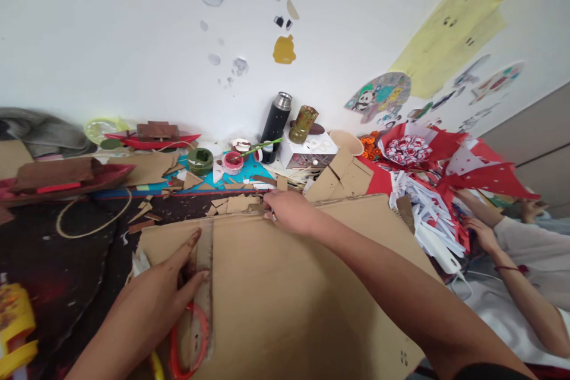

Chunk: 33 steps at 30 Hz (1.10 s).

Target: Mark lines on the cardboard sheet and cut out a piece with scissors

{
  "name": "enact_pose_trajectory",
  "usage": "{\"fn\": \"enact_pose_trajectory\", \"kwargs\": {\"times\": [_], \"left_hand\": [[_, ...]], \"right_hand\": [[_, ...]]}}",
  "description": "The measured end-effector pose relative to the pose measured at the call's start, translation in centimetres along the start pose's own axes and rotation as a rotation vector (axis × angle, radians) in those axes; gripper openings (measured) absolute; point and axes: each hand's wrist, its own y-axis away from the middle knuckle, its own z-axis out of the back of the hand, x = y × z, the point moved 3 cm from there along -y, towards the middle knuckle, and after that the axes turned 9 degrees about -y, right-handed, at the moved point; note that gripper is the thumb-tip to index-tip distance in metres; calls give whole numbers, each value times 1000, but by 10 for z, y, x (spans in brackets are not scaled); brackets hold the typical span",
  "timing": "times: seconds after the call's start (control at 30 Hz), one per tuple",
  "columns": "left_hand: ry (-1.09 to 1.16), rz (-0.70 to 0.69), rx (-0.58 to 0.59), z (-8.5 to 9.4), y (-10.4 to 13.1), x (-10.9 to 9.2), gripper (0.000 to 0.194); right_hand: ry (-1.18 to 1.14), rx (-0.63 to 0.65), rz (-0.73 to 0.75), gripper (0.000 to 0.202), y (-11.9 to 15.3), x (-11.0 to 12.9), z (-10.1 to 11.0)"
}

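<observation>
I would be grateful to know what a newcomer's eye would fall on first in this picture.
Probably the large cardboard sheet spread across the middle foreground, with the left hand over its left part and the right hand at its far edge. Next might come the red-wrapped bouquet towards the right, and the red-hulled model boat near the wall on the left.

Matt cardboard sheet (pixel 276 285); glossy plastic scissor handle (pixel 174 348)

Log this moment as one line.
left hand: over cardboard, near scissors | right hand: at cardboard's far edge | scraps: along that edge
</observation>
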Motion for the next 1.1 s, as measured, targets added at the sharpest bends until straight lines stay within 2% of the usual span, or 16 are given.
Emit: {"fn": "enact_pose_trajectory", "kwargs": {"times": [0.3, 0.47, 0.7, 0.9, 1.0, 1.1], "left_hand": [[-13, 3, -4, -7, -3, 6, 99], [9, 7, 2, -2, 0, 1, 100], [45, -9, -53, -1, 1, 2, 99], [76, -49, -57, 0, 2, 2, 93], [62, -51, -83, 1, 3, 1, 90], [65, -40, -79, 1, 4, 0, 91]], "right_hand": [[-71, -58, 11, 11, 3, -8, -7], [-117, -96, 14, 12, 8, -11, -10], [-152, -150, 6, 11, 13, -6, -11], [-223, -257, 11, 18, 28, -5, -11], [-399, -416, 24, 21, 42, -5, -15], [-770, -535, 57, 25, 52, 1, -25]]}}
